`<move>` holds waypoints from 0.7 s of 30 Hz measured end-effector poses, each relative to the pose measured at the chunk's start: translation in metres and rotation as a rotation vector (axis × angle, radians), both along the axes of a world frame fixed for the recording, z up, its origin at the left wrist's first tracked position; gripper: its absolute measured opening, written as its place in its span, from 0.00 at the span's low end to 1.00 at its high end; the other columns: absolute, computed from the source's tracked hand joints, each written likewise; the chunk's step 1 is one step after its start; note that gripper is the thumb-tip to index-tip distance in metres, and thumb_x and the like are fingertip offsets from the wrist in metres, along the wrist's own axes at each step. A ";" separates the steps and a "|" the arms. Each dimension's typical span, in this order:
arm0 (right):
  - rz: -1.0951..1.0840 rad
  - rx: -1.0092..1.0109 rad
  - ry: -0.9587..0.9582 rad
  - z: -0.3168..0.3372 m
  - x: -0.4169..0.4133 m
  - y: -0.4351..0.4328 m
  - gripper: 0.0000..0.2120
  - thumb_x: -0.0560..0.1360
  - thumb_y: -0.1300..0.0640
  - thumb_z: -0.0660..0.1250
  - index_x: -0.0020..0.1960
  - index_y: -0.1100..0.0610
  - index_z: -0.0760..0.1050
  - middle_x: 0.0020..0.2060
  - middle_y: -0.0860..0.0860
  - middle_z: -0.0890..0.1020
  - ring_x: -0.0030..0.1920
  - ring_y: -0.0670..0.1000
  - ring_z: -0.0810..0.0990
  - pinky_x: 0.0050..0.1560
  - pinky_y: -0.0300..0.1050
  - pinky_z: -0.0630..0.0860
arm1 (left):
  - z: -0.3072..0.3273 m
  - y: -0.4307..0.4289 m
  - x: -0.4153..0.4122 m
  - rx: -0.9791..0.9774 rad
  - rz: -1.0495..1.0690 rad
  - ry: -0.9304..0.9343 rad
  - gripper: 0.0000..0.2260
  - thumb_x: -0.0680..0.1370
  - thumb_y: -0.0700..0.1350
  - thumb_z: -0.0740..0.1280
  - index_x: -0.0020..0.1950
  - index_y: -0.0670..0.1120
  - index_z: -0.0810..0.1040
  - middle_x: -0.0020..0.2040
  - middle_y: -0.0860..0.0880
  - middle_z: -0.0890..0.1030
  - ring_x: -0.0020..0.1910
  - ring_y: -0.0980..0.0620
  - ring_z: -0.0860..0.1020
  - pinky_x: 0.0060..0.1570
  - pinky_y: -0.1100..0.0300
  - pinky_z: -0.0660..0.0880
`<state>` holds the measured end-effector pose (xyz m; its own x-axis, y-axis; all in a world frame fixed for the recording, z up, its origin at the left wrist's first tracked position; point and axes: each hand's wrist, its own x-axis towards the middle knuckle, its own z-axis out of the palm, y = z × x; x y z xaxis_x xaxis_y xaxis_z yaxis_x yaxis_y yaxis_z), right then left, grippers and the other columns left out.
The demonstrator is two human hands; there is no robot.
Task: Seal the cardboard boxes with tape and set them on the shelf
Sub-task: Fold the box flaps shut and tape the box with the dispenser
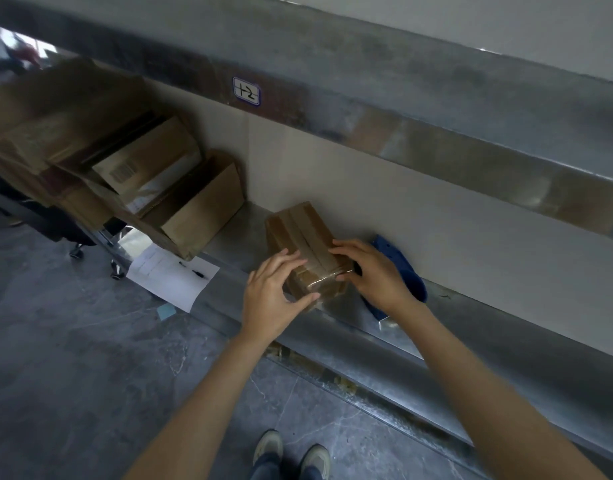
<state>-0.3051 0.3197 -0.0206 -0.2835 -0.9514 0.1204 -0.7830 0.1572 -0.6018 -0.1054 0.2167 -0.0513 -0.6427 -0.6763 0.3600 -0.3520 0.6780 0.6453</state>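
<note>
Shelf [367, 341]: grey sheet metal, dull and scuffed, with a rounded front lip. Pale back panel.

Upper beam [333, 109]: the same grey metal, patched with brown tape.

Floor [73, 358]: dark grey, marbled with pale veins.

Stacked cartons [194, 209]: brown corrugated cardboard at the left end of the shelf, leaning. One is open-topped, and one bears a printed barcode [119, 173] too blurred to read.

Arms: both bare, reaching forward and down to the shelf.

Left grip [274, 292]: fingers curled over the near left corner of the small box [301, 230], thumb pressed on its near face, grasping it.

Right grip [371, 271]: fingers arched over the box's right top edge, thumb at the near end by the tape, also grasping it.

Small box: brown cardboard, oblong, resting on the shelf near the front lip. Brown tape strips run along its top; clear glossy tape wraps the near end.

Paper sheet [173, 275]: white, printed, illegible, lying below the cartons.

Blue plastic item [410, 278]: curved, with small holes, on the shelf just behind the right grip and partly hidden.

Shoes [268, 445]: pale, worn.

Label [246, 91]: white, blue-bordered, handwritten "1-2", on the upper beam.

Sticky note [166, 310]: light blue, on the floor.

Pen [197, 273]: dark, on the sheet.
</note>
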 end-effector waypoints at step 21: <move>-0.249 -0.016 -0.046 0.003 0.027 0.025 0.34 0.69 0.36 0.68 0.71 0.50 0.71 0.67 0.47 0.71 0.67 0.45 0.68 0.63 0.30 0.62 | 0.007 -0.080 0.006 0.121 -0.090 0.000 0.29 0.68 0.48 0.80 0.67 0.47 0.76 0.69 0.52 0.72 0.68 0.53 0.70 0.67 0.56 0.67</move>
